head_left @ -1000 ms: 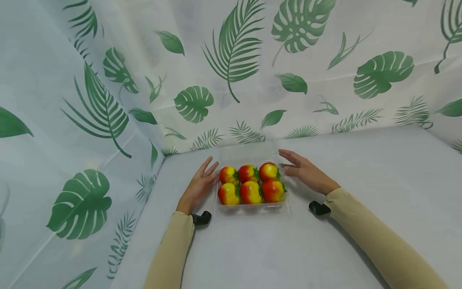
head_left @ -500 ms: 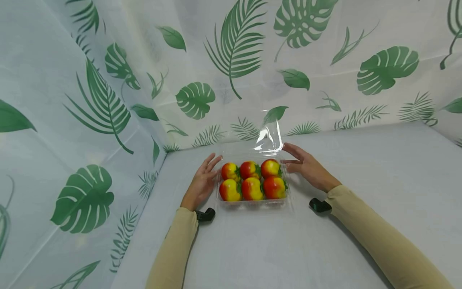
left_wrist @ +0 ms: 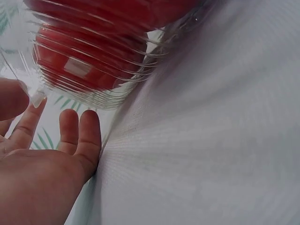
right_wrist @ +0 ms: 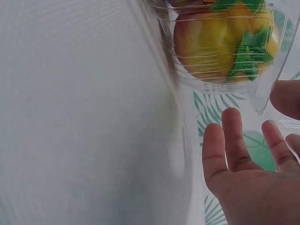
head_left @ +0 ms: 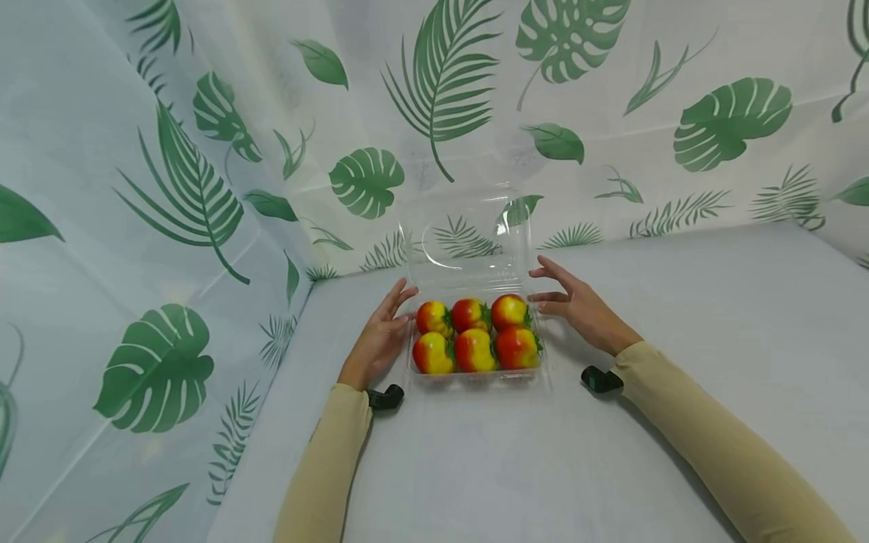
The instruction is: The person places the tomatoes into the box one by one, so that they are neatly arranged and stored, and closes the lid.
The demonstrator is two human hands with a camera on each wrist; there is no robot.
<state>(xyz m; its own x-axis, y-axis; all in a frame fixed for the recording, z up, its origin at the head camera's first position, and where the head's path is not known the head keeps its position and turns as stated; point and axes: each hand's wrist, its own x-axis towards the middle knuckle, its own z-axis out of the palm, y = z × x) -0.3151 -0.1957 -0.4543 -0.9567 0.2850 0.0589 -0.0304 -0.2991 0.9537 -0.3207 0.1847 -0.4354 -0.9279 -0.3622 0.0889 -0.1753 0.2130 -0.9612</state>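
Note:
A clear plastic clamshell box [head_left: 477,376] stands on the white surface, holding several shiny red-and-yellow fruits [head_left: 475,350] with green leafy tops. Its transparent lid [head_left: 468,226] is raised at the back, overlapping the leaf-print backdrop. My left hand [head_left: 382,335] is beside the box's left side, fingers extended. In the left wrist view, its thumb [left_wrist: 11,98] and index fingertip are right at the rim corner. On the other side, my right hand [head_left: 577,309] has its fingers spread near the back right corner. The right thumb [right_wrist: 287,98] is close to the rim in the right wrist view.
Behind and to the left hangs a white curtain [head_left: 475,158] printed with green leaves. A white cloth [head_left: 462,460] covers the table. Each wrist carries a small black camera, such as the right one [head_left: 600,379].
The lid has swung up from lying back behind the box to standing more upright. Both hands have stayed at the sides, the right fingers lifting a little. The view has tilted slightly.

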